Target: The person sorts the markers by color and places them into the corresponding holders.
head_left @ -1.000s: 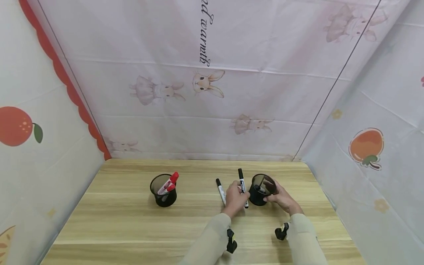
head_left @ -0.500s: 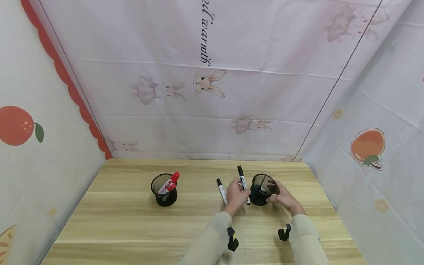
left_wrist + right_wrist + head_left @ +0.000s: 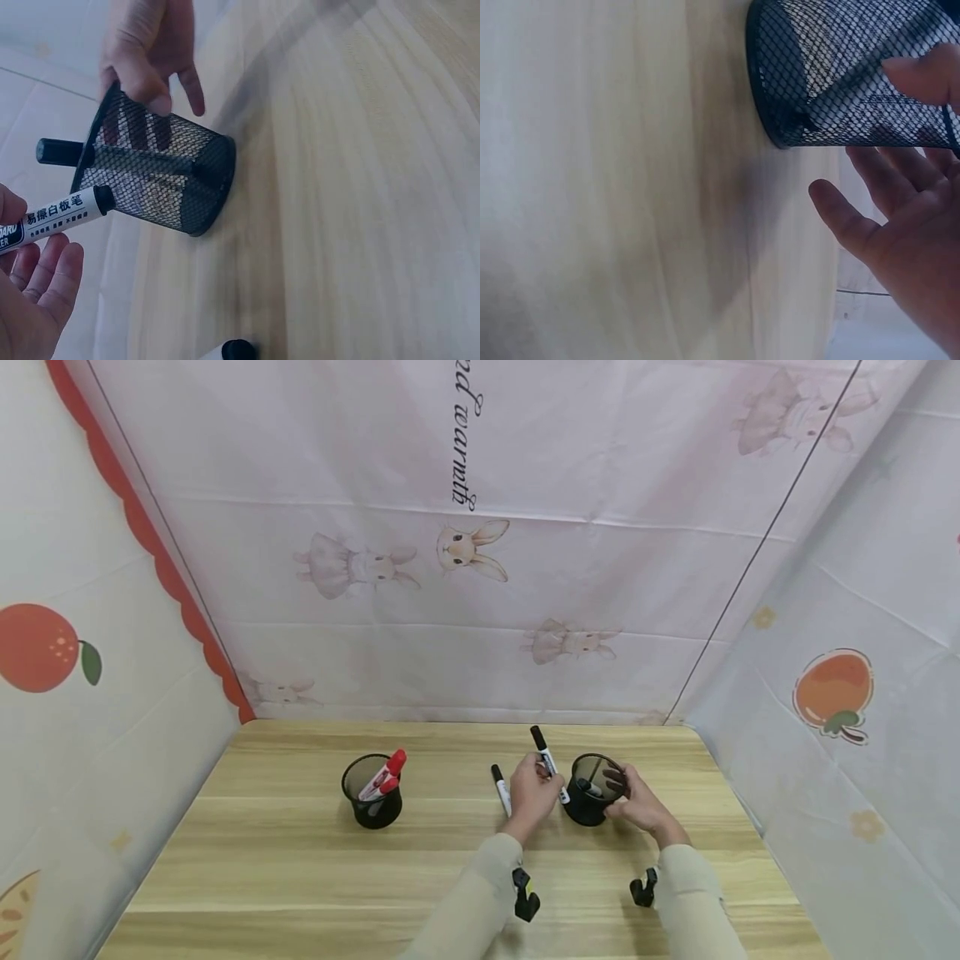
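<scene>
My left hand (image 3: pixel 534 792) pinches a black-capped whiteboard marker (image 3: pixel 550 763), tilted, just left of a black mesh pen cup (image 3: pixel 583 811). In the left wrist view, the black end of that marker (image 3: pixel 64 214) points at the cup near its rim. My right hand (image 3: pixel 642 810) holds the cup from its right side, thumb against the mesh (image 3: pixel 855 97) and fingers behind. A marker with a dark cap (image 3: pixel 60 152) leans inside the cup, its cap end sticking out past the rim. Another black-capped marker (image 3: pixel 502 790) lies on the table beside my left hand, its lower end hidden.
A second black mesh cup (image 3: pixel 377 813) stands on the left of the wooden table (image 3: pixel 300 868), with red-capped markers (image 3: pixel 389 772) in it. Printed cloth walls (image 3: pixel 570 693) enclose the table at the back and both sides.
My left hand has lifted its marker higher and tilted it, the lower end swinging up toward the cup. My right hand stays on the cup, which has hardly moved.
</scene>
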The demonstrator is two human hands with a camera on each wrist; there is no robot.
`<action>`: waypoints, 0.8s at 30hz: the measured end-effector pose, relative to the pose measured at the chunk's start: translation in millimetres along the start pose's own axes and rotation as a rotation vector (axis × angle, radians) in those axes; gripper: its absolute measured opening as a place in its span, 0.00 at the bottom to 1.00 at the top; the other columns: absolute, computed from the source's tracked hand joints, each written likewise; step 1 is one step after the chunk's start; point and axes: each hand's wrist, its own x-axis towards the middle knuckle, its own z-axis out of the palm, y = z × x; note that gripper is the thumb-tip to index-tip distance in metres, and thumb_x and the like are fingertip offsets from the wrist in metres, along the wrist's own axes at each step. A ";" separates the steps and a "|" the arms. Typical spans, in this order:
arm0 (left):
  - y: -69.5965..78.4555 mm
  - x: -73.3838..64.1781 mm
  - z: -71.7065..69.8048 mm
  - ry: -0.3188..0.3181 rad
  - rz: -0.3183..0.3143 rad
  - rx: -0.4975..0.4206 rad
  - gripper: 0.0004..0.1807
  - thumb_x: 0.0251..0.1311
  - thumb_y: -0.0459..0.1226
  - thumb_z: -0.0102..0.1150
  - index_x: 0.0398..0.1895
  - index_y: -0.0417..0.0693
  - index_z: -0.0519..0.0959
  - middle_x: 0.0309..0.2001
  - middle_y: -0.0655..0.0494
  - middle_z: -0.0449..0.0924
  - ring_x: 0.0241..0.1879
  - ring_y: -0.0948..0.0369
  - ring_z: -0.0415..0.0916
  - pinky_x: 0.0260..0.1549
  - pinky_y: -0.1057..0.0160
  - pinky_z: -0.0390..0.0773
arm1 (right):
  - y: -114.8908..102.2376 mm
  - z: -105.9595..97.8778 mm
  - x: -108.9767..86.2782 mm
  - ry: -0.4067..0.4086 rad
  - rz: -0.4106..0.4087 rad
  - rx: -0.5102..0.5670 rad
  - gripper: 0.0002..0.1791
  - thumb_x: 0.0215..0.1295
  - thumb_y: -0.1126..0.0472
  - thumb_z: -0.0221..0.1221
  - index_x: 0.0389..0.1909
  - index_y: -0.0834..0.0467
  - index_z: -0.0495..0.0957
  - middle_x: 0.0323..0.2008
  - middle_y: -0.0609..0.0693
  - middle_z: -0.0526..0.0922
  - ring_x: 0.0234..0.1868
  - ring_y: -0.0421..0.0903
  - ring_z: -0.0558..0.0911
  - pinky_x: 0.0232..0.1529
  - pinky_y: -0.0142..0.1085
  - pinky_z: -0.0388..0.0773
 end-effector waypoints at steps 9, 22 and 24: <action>6.4 1.6 -3.2 0.013 0.015 -0.077 0.08 0.48 0.31 0.59 0.33 0.47 0.75 0.26 0.62 0.73 0.25 0.68 0.73 0.26 0.67 0.74 | 4.4 3.2 -1.1 0.011 0.058 0.023 0.49 0.42 0.78 0.63 0.67 0.67 0.48 0.65 0.71 0.54 0.66 0.66 0.52 0.62 0.58 0.47; 9.4 0.8 -5.2 0.033 0.028 -0.103 0.04 0.53 0.34 0.57 0.32 0.51 0.74 0.28 0.64 0.74 0.29 0.68 0.75 0.30 0.67 0.76 | 9.7 4.7 -0.8 -0.021 0.012 0.087 0.48 0.41 0.83 0.57 0.67 0.66 0.49 0.61 0.75 0.57 0.63 0.70 0.56 0.60 0.58 0.53; 9.7 1.1 -5.0 0.044 0.038 -0.113 0.04 0.54 0.34 0.57 0.32 0.51 0.74 0.28 0.64 0.75 0.29 0.67 0.75 0.31 0.67 0.76 | 10.2 3.9 -0.7 -0.030 0.003 0.080 0.47 0.41 0.83 0.57 0.67 0.67 0.49 0.61 0.76 0.57 0.63 0.70 0.57 0.59 0.57 0.56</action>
